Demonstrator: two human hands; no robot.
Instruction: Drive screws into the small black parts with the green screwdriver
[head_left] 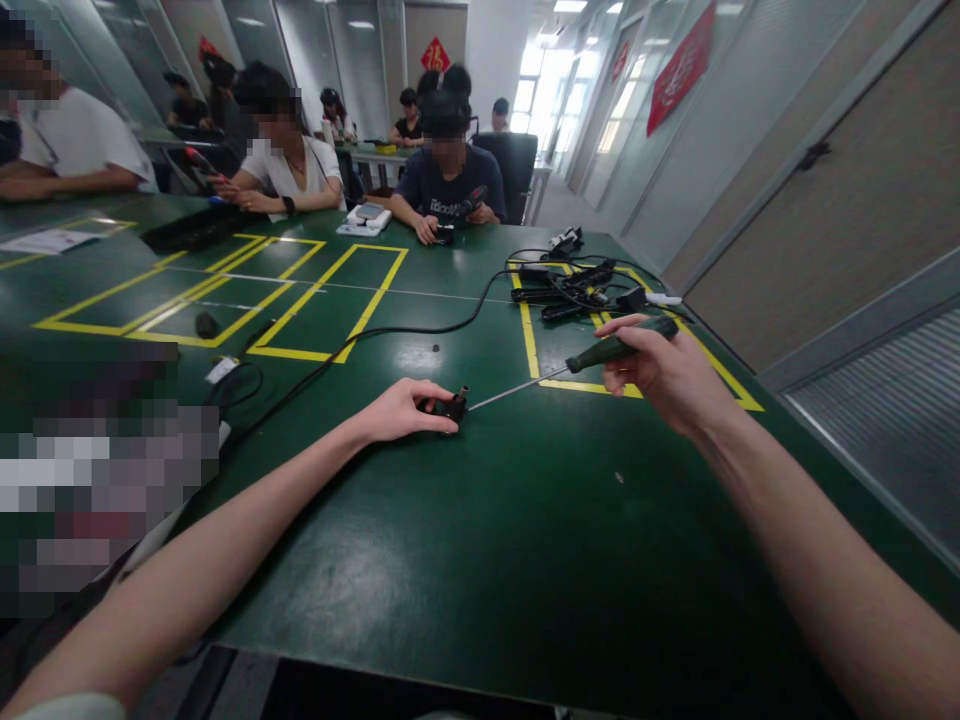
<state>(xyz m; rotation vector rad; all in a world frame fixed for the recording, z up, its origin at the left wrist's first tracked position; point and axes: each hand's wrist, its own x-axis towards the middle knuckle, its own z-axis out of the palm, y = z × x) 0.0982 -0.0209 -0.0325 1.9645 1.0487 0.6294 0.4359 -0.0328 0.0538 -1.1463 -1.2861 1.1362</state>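
Note:
My left hand (411, 409) pinches a small black part (454, 407) with a short metal post on top, holding it against the green table (480, 540). What exactly the part is, I cannot make out. My right hand (660, 365) is wrapped round the dark green handle of a screwdriver (611, 350). The long thin shaft points left and down, and its tip is at the right side of the black part. Whether the tip touches a screw is too small to tell.
Black parts and cables (574, 285) lie heaped inside a yellow-taped rectangle at the back right. A black cable (375, 330) runs across the table to the left. Across the table sits a person in a dark shirt (454, 180); other people sit at the left.

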